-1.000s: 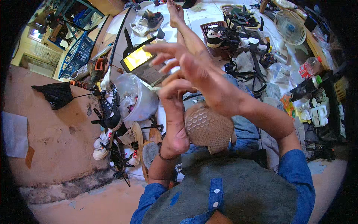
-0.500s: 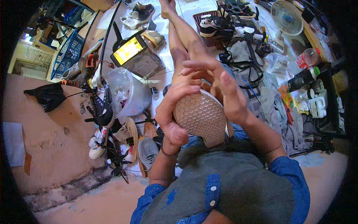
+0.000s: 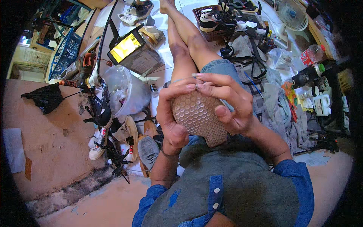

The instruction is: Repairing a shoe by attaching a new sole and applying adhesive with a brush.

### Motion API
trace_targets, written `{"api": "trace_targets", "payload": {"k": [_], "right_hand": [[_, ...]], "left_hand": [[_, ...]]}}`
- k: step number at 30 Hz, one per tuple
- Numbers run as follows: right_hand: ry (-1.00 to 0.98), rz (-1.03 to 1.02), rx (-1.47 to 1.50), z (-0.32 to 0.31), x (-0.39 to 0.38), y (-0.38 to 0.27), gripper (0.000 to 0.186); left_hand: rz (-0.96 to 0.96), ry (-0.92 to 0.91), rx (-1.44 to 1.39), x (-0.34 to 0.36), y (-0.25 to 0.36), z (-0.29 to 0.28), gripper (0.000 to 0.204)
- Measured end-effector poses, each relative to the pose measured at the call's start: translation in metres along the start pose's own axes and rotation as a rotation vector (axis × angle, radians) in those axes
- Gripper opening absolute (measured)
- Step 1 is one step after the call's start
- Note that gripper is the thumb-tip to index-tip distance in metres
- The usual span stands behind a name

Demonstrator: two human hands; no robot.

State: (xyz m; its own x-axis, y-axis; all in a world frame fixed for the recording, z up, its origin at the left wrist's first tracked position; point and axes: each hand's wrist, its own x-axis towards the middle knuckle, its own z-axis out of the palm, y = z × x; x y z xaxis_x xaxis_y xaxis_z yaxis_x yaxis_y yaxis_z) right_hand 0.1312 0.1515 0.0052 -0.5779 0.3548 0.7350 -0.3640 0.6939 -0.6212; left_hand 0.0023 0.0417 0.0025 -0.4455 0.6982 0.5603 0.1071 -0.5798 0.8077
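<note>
A tan shoe sole [image 3: 198, 115] with a raised honeycomb tread faces up over my lap, its rounded end pointing away from me. My left hand [image 3: 171, 117] is wrapped round its left edge, thumb on the near side and fingers bent over the far rim. On the other side my right hand [image 3: 234, 100] grips it, the thumb pressing on the tread and the fingertips meeting those of the left at the far rim. Whatever lies under the sole is hidden by it and my hands.
Left of my legs are a clear plastic tub [image 3: 130, 92], a phone [image 3: 126, 48] with a lit yellow screen on a box, and a grey shoe [image 3: 148, 151]. To the right lie grey cloths [image 3: 274, 109], black straps and bottles. A fan [image 3: 290, 15] stands at the far right.
My right hand has come down from above the shoe sole onto its right side and far rim. Its thumb now rests on the tread. The left hand keeps its hold.
</note>
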Motion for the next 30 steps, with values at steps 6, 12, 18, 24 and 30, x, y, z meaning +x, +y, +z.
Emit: {"api": "trace_targets", "payload": {"k": [6,12,18,24,30], "right_hand": [[-0.021,-0.004,-0.079,-0.010,0.005,0.002,0.030],[-0.163,0.092,-0.023,-0.033,0.034,-0.009,0.021],[-0.277,0.303,0.388,-0.032,0.051,-0.002,0.017],[-0.220,0.512,0.873,-0.018,0.036,0.007,0.013],[-0.152,0.447,0.760,-0.014,0.032,-0.001,0.018]], "left_hand": [[-0.012,-0.034,0.036,0.001,-0.005,-0.004,0.068],[0.020,-0.058,0.020,0.000,0.002,-0.003,0.063],[0.000,-0.055,0.046,-0.006,0.012,-0.001,0.064],[0.069,-0.095,0.024,-0.008,0.011,-0.001,0.067],[-0.033,-0.204,-0.131,0.005,0.007,-0.013,0.069]]}}
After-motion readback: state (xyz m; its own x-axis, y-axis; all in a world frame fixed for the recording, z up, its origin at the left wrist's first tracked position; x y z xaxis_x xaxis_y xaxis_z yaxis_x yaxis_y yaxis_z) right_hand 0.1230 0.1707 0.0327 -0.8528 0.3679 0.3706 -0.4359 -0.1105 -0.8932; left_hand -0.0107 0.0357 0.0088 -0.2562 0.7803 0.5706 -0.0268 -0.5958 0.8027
